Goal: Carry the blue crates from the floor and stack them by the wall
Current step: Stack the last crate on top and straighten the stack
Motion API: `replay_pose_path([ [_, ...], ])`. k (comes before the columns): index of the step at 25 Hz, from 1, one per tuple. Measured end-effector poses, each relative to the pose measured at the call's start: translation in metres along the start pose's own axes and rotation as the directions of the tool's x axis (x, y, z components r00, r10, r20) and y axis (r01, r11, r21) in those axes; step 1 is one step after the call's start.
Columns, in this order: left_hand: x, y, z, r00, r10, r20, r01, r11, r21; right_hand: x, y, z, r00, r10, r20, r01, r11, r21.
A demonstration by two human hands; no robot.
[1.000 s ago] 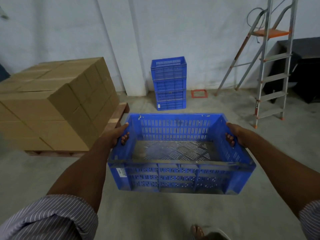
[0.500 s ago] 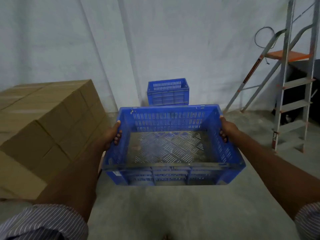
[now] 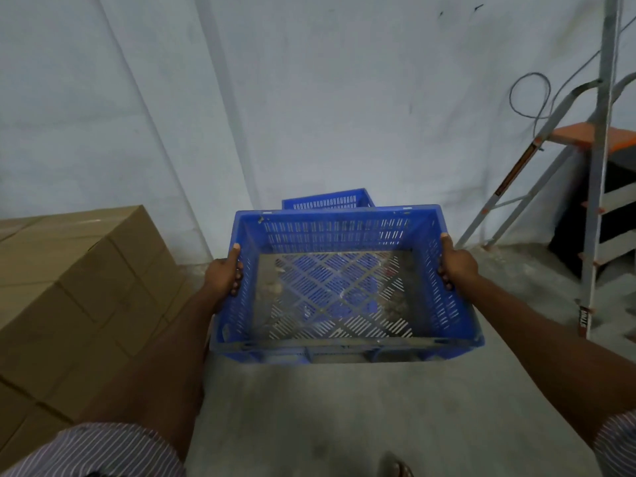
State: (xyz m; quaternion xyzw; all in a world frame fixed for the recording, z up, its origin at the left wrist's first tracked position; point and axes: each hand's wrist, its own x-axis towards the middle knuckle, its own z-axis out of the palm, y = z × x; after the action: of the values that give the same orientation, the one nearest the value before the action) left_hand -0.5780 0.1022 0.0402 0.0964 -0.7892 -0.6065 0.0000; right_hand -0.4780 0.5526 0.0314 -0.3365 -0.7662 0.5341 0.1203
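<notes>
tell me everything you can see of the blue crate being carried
The blue crate is an open-topped rectangular box, plastic by the look, with slotted walls and a dusty, diamond-patterned perforated floor. It is empty apart from grime and is held roughly level in the air. The left hand and right hand grip its short sides, thumbs on the rim, fingers curled inside. Beyond it sits another crate by the wall.
</notes>
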Motion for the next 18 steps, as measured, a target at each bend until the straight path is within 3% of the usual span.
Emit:
replay_pose_path([
  [10,0.243,0.061,0.085,0.996,0.026,-0.082,-0.028,0.999,-0.031,0.262,-0.119,0.102,0.994,-0.078,0.081,0.081,0.996,-0.030],
  [18,0.443,0.078,0.129,0.997,-0.069,-0.031,0.071,0.996,0.045,0.422,-0.169,0.204,0.991,0.037,0.132,-0.036,0.999,-0.005],
])
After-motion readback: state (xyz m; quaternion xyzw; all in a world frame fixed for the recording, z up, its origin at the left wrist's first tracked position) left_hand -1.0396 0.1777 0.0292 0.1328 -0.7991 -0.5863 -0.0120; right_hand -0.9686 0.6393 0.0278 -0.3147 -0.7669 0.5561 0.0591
